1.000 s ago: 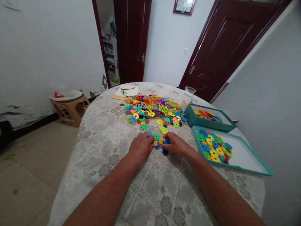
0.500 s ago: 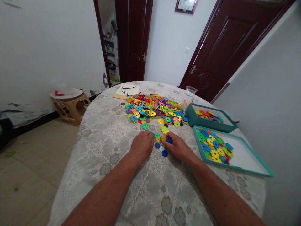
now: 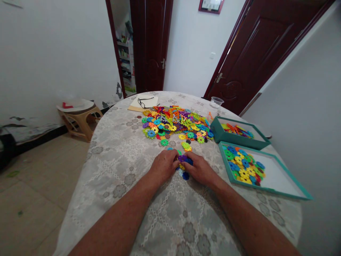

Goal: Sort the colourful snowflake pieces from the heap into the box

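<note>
Both of my hands rest palm-down on the lace tablecloth (image 3: 128,156), cupped together around a small cluster of plastic snowflake discs (image 3: 183,162). My left hand (image 3: 163,166) closes in on the cluster from the left, fingers curled against the pieces. From the right, my right hand (image 3: 200,170) presses against them, fingers bent. Purple, blue and yellow discs show between the fingertips. A large loose pile of coloured discs (image 3: 176,124) lies further back on the table.
A shallow teal tray (image 3: 277,181) with several discs lies at the right, a deeper teal box (image 3: 221,133) behind it. Glasses on a notebook (image 3: 145,102) and a clear plastic cup (image 3: 216,102) sit at the far edge. A stool (image 3: 78,117) stands on the floor left.
My two hands have drawn closer together, gathering the scattered discs between them into a tighter cluster. The blue disc below now sits right by my right fingers.
</note>
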A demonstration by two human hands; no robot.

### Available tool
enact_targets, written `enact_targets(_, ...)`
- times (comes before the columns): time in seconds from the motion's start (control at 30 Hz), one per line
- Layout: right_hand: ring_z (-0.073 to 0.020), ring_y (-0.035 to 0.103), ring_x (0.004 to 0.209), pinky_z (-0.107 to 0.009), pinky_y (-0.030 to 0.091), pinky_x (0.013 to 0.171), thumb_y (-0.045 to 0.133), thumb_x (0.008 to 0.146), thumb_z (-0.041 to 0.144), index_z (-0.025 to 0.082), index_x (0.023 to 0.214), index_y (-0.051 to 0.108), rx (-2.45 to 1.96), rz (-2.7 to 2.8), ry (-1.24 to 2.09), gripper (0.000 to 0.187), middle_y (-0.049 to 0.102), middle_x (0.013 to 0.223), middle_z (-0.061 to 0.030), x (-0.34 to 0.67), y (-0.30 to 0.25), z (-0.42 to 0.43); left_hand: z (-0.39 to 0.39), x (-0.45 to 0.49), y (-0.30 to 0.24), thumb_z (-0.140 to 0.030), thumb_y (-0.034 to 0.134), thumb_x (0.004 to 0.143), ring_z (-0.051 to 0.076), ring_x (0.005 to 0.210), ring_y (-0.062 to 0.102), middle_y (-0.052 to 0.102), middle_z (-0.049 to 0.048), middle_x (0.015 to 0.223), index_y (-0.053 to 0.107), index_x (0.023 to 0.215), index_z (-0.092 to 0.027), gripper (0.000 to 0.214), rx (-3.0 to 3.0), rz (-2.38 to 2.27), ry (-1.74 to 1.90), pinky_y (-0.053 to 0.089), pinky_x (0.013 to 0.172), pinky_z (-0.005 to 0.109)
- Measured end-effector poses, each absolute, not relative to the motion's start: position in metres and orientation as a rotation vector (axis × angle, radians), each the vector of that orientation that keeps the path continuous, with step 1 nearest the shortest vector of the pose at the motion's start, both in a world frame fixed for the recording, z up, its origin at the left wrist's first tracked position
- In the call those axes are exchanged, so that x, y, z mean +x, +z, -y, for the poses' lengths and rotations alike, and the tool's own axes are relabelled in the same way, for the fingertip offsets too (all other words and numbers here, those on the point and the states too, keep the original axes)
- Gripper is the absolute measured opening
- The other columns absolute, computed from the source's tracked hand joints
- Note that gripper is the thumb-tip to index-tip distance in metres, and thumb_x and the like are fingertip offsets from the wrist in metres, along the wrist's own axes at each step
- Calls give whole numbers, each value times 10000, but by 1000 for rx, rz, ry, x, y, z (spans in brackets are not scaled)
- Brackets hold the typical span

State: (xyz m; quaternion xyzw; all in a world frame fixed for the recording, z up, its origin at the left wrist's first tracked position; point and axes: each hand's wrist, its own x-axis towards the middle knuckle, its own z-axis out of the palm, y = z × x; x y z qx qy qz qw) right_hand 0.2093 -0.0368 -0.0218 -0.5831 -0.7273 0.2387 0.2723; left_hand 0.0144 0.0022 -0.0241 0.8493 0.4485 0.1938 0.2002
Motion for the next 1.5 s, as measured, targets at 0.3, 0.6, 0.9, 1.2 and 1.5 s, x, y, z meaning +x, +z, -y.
enact_targets(0.3,-144,547,531,-239,413,467,695,898,440,224,953,669,-1547,1478,1072,225,620,652,11,223,-23,33,3,12,-22,-221,640,921,229,1036,642,723,62,1077,667,1102,-214,183,2360,-1190,610,487,928,341)
enact_targets(0.6,-112,554,494,-214,442,420,793,825,501,211,1002,640,-1328,1107,1452,373,641,677,18,210,-24,37,8,14,-23,-274,609,991,240,1115,618,711,71,1154,666,1191,-238,211,2502,-919,661,470,1005,373)
enact_targets(0.9,-73,453,407,-174,316,308,752,831,516,212,912,625,-1314,923,1464,340,621,653,35,209,-20,36,9,15,-16,-334,481,1033,194,882,627,709,46,929,669,951,-202,244,2239,-1071,780,460,827,311)
enact_targets(1.2,-73,478,407,-160,323,310,784,779,530,196,961,636,-1304,915,1500,408,614,630,41,205,-24,36,1,13,-13,-395,487,963,142,579,563,673,32,663,714,770,-164,377,1676,-1043,640,391,549,255)
enact_targets(1.5,-100,549,486,-174,367,346,765,813,506,201,986,640,-1306,1036,1479,372,666,728,6,202,-22,40,1,14,-16,-434,503,950,118,484,527,688,38,664,736,800,-145,400,1573,-1077,566,378,472,244)
